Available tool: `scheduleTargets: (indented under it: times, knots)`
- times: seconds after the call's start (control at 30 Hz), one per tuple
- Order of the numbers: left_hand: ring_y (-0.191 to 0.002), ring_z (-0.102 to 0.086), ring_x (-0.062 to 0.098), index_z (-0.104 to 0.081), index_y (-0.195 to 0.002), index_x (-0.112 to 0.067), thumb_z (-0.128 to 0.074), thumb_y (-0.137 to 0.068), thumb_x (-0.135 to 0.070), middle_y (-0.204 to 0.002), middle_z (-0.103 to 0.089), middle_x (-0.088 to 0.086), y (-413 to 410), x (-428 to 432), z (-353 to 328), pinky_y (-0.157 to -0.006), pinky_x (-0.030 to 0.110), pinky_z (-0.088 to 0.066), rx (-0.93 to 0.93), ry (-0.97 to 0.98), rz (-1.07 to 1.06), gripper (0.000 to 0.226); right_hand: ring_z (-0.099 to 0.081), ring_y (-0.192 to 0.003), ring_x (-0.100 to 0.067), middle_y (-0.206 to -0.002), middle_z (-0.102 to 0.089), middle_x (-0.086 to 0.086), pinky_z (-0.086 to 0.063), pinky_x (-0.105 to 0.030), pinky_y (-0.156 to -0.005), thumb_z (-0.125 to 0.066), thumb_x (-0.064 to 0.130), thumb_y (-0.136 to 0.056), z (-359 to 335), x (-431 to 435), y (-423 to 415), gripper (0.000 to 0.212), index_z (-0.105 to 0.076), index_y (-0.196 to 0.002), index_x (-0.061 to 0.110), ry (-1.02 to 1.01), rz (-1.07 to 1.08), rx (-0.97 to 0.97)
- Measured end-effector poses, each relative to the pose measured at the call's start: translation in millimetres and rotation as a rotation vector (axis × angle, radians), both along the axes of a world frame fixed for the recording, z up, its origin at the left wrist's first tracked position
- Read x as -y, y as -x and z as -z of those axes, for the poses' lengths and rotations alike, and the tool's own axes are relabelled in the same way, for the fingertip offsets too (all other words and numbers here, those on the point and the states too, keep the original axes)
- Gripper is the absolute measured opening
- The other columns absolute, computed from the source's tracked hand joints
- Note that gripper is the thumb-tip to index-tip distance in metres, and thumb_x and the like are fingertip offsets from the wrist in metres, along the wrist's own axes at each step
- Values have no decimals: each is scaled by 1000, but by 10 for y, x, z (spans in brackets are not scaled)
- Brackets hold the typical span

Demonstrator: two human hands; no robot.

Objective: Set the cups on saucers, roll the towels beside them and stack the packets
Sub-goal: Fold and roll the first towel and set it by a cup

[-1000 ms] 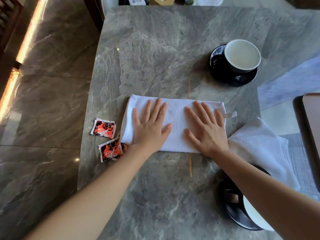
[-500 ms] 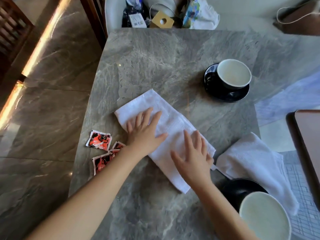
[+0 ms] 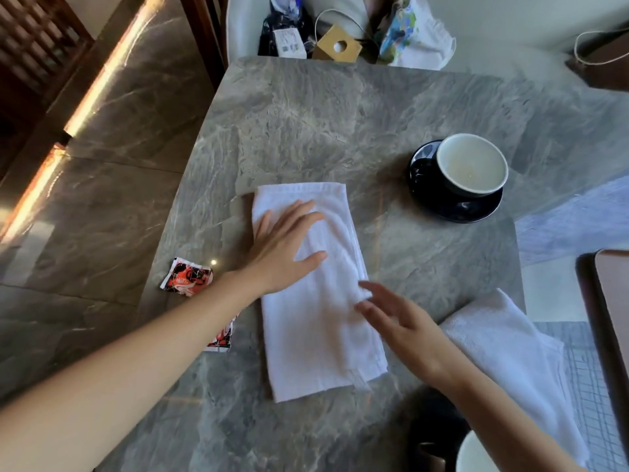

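Observation:
A folded white towel lies lengthwise on the grey marble table. My left hand rests flat on its far part, fingers spread. My right hand hovers open at the towel's right edge, blurred. A second white towel lies loosely folded at the right. A white-lined dark cup sits on a dark saucer at the far right. Another cup on a dark saucer shows at the bottom edge. One red packet lies left of my arm; another packet peeks from under it.
The table's left edge drops to a glossy marble floor. A chair beyond the far edge holds bags and a cardboard box. A dark wooden surface stands at the right.
The towel has been turned from crosswise to lengthwise under my hands. My right hand has lifted off it. The view has tilted up, showing more of the chair.

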State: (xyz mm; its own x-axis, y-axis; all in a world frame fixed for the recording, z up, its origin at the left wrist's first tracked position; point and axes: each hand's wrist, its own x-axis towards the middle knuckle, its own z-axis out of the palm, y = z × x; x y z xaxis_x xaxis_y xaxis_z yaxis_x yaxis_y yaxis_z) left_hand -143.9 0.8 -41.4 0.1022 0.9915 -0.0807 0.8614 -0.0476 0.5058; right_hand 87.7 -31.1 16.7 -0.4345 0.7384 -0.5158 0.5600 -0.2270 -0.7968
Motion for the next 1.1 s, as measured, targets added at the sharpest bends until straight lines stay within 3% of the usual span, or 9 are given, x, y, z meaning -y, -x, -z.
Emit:
scheduleTargets:
  times: [0.13, 0.3, 0.37, 0.47, 0.67, 0.83, 0.93, 1.0, 1.1]
  knots:
    - [-147, 1, 11, -24, -146, -20, -40, -89, -50, -160, -10, -2, -48, -13, 40, -115, 44, 10, -64, -62, -241, 66, -33, -138, -12, -148, -41, 4, -25, -27, -113, -46, 38, -96, 31, -367, 336, 53, -36, -144, 19, -433, -16, 25]
    - [-147, 12, 19, -2, -150, -25, -9, -84, -52, -160, 9, 2, -95, -100, 140, -115, 51, 8, -290, 104, -345, 71, 2, -148, -19, -161, -5, -2, -2, -37, -119, -36, 42, -99, 328, -836, 921, 63, -14, -152, 16, -746, -291, 247]
    - [-147, 9, 20, -5, -150, -25, -8, -83, -46, -160, 7, 2, -89, -110, 167, -116, 51, 5, -336, 84, -319, 71, 4, -148, -19, -162, -1, -1, 1, -40, -118, -31, 46, -98, 506, -956, 966, 64, -11, -152, 19, -781, -381, 352]
    - [-147, 5, 21, -8, -150, -26, -27, -81, -48, -161, 3, 3, -36, -128, 180, -115, 51, 4, -359, 49, -257, 74, 2, -148, -18, -161, -3, -1, 1, -41, -118, -20, 54, -94, 674, -1012, 934, 67, -12, -152, 20, -834, -397, 462]
    - [-147, 4, 19, -8, -150, -29, -25, -79, -55, -161, 0, 0, 16, -226, 149, -116, 51, 4, -361, 15, -192, 77, 1, -148, -19, -161, -4, -2, 0, -50, -117, -4, 63, -87, 696, -1109, 902, 79, -12, -152, 19, -853, -426, 532]
    - [-147, 4, 13, -14, -149, -33, -38, -91, -53, -160, -2, -5, 12, -213, 92, -113, 51, 11, -261, -5, -204, 66, 8, -148, -16, -162, 2, 3, 5, -52, -115, -15, 56, -93, 640, -1257, 773, 69, -4, -152, 22, -804, -501, 497]
    - [-147, 3, 13, -23, -147, -28, -39, -90, -51, -160, -5, -5, -18, -13, 4, -113, 50, 12, -237, -53, -131, 63, 4, -148, -19, -161, -2, -1, -2, -50, -116, -24, 52, -92, 528, -1176, 598, 72, -6, -152, 17, -865, -553, 456]
    - [-146, 9, 13, -24, -147, -25, -40, -87, -55, -159, 2, -7, -41, 182, -50, -112, 48, 17, -251, 1, -60, 69, 1, -148, -18, -161, -6, -2, -6, -44, -119, -31, 52, -90, 476, -986, 482, 75, -10, -152, 16, -887, -697, 354]
    - [-145, 16, 13, -23, -146, -24, -39, -83, -63, -158, 11, -9, -60, 456, -88, -113, 52, 14, -315, 101, 37, 76, 8, -148, -15, -161, 1, 2, 4, -35, -120, -41, 57, -88, 488, -705, 340, 85, -1, -153, 18, -851, -912, 273]
